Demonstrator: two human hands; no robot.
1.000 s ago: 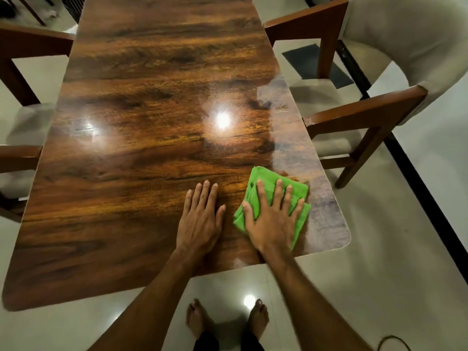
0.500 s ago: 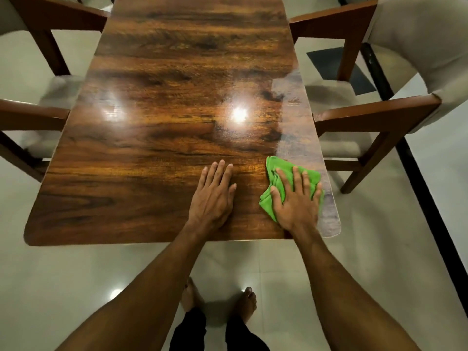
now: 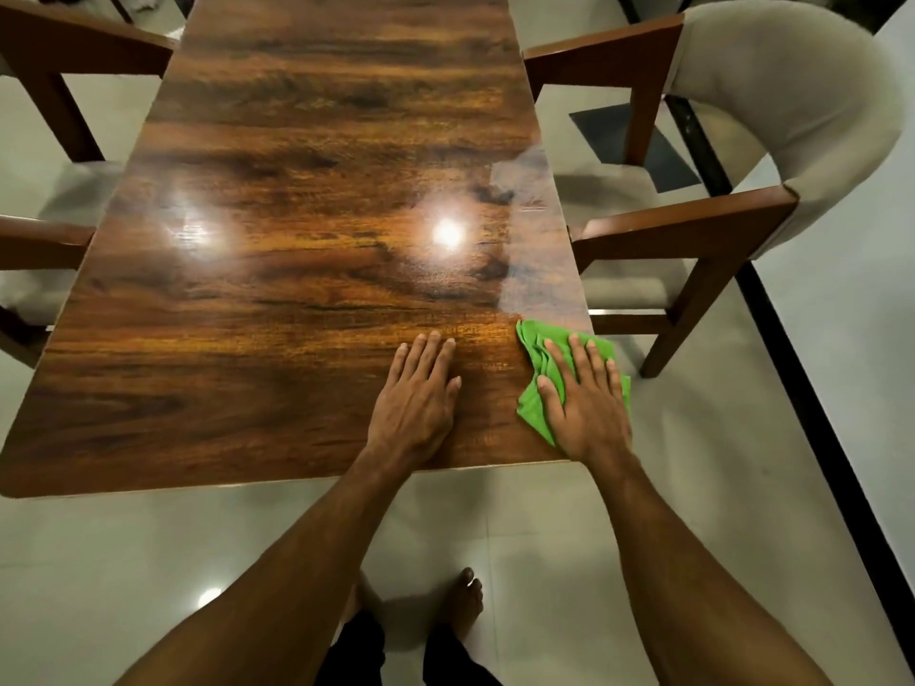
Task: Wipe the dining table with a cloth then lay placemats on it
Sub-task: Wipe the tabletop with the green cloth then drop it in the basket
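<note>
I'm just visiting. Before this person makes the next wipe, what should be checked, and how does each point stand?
1. Hold: the right hand presses the cloth with flat fingers: ok.
2. Edge: cloth fully on the table: cannot tell; the hand hides that corner.
3. Support: the left hand lies flat on the table, apart from the cloth: ok.
4. Side: the chair armrest is apart from the cloth: ok.
5. Supplies: placemats ready: cannot tell; none in view.
</note>
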